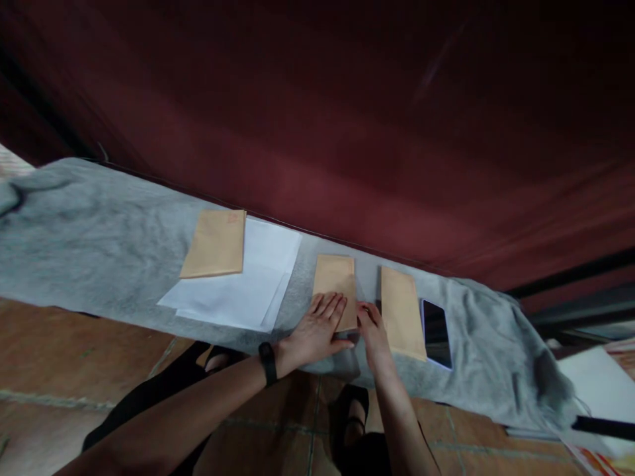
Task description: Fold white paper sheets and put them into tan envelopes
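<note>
A brown paper envelope (335,271) lies on the grey cloth (124,231) in front of me. My left hand (317,327) rests flat on its lower part, fingers stretched out and thumb to the side; a black band is on that wrist. Bent together, the fingers of my right hand (371,327) meet the envelope's right edge; the fingertips are partly hidden. Just right of that hand lies a second brown envelope (403,311). Further left, a third brown envelope (215,243) lies partly over white paper sheets (238,297).
A phone (436,334) with a light purple edge lies beside the right-hand envelope. Behind the narrow cloth-covered surface rises a dark red panel (317,165). Below is a tiled floor (268,443). White sheets and printed papers (595,390) are at the far right.
</note>
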The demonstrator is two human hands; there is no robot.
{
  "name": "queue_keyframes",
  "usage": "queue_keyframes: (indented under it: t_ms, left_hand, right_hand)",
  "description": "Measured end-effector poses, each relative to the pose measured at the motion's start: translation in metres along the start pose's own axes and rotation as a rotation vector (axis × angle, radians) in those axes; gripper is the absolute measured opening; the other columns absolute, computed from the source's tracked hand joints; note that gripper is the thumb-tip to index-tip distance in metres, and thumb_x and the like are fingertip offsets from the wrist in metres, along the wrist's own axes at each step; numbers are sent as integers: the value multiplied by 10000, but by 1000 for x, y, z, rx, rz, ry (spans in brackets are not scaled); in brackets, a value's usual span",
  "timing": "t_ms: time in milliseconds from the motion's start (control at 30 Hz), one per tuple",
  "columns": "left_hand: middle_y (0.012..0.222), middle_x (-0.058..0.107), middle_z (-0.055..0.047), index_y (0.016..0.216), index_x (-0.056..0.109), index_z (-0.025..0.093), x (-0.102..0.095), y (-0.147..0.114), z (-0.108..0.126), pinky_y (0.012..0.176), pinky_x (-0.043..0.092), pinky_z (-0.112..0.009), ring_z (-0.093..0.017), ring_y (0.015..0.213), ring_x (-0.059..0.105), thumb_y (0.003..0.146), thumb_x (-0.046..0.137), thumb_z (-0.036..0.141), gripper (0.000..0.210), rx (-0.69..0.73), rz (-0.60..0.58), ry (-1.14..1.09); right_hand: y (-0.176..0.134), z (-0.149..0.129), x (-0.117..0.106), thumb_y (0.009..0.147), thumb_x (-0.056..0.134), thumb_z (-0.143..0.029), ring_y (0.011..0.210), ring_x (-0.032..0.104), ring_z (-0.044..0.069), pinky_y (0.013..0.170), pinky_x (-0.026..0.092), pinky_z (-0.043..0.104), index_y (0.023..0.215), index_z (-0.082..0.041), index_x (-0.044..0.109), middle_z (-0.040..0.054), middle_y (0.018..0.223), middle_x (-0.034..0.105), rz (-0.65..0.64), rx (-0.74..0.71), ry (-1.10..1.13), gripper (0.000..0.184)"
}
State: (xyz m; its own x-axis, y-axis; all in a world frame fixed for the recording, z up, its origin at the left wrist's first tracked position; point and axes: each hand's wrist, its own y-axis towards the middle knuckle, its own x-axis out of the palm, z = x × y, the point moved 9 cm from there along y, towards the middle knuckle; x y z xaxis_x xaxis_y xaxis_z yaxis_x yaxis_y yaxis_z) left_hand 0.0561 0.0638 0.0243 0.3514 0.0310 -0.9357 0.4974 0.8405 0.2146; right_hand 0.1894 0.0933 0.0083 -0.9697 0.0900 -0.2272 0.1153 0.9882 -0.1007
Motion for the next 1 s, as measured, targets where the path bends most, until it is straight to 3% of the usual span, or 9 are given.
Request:
queue_keyframes:
  t_ms: [133, 233, 333, 400, 567, 667, 767, 867, 1000]
  left_hand:
    - [1487, 529, -129, 1497, 416, 155, -30, 9, -17, 1146, 368, -422, -232, 1374, 480, 1045, 284, 404, 533, -158, 113, -180]
    - [1343, 645, -127, 1387, 539, 144, -56, 14, -42, 1090, 449, -410, -229, 1262, 581, 1052, 228, 436, 542, -365, 312, -567]
    - [1316, 661, -168, 1332, 570, 85, -52, 9, -58, 1062, 486, -407, -252, 1238, 614, 1029, 226, 568, 666, -582, 448, -1021]
    - [1330, 653, -180, 1354, 554, 77, -39, 4, -55, 1046, 501, -409, -265, 1231, 625, 1008, 218, 629, 733, -663, 448, -1199]
    - [1324, 660, -164, 1318, 577, 131, -8, -5, -35, 1028, 512, -419, -270, 1204, 639, 963, 379, 626, 640, -680, 343, -1294]
    - [1197, 712, -177, 1180, 623, 130, 2, -13, -30, 916, 560, -431, -286, 1059, 695, 865, 544, 631, 597, -726, 304, -1436]
    - [1016, 746, -149, 1065, 647, 135, 7, -24, -21, 767, 587, -405, -276, 895, 722, 746, 696, 614, 578, -791, 134, -1623]
    - [981, 745, -102, 1074, 651, 165, 1, -38, -18, 723, 579, -355, -252, 881, 726, 689, 774, 544, 554, -813, -18, -1693]
    - [720, 695, -60, 812, 654, 141, 13, -57, -5, 606, 546, -308, -203, 656, 701, 778, 650, 587, 447, -805, -373, -1622]
  right_hand:
    - [-7, -11, 14, 880, 515, -551, 933, 710, 230, 793, 575, 348, 1049, -217, 616, 98, 1094, 725, -106, 88, 354, 387]
    - [-12, -15, 30, 884, 552, -568, 928, 716, 230, 821, 577, 366, 1099, -194, 633, 113, 1109, 728, -203, 158, 501, 439]
    - [-18, -14, 47, 867, 598, -592, 871, 717, 219, 803, 586, 365, 1118, -178, 656, 103, 1058, 734, -274, 211, 519, 487]
    - [-22, -13, 55, 843, 634, -593, 839, 709, 211, 755, 593, 349, 1118, -185, 668, 90, 1041, 731, -291, 217, 486, 493]
    - [-23, -5, 57, 740, 738, -555, 782, 683, 201, 598, 559, 280, 1028, -219, 688, 55, 973, 724, -263, 208, 343, 445]
    - [-21, 4, 56, 721, 723, -586, 653, 642, 174, 524, 521, 263, 980, -221, 677, 23, 838, 705, -287, 218, 254, 450]
    - [-20, 11, 52, 705, 726, -602, 583, 610, 155, 479, 485, 243, 898, -216, 655, -7, 731, 658, -307, 203, 157, 437]
    - [-21, 20, 50, 715, 703, -621, 519, 599, 150, 454, 477, 251, 910, -221, 632, -21, 682, 643, -345, 251, 93, 451]
    - [-20, 28, 42, 703, 694, -585, 467, 574, 130, 429, 446, 228, 835, -218, 592, -35, 619, 624, -349, 307, 50, 403]
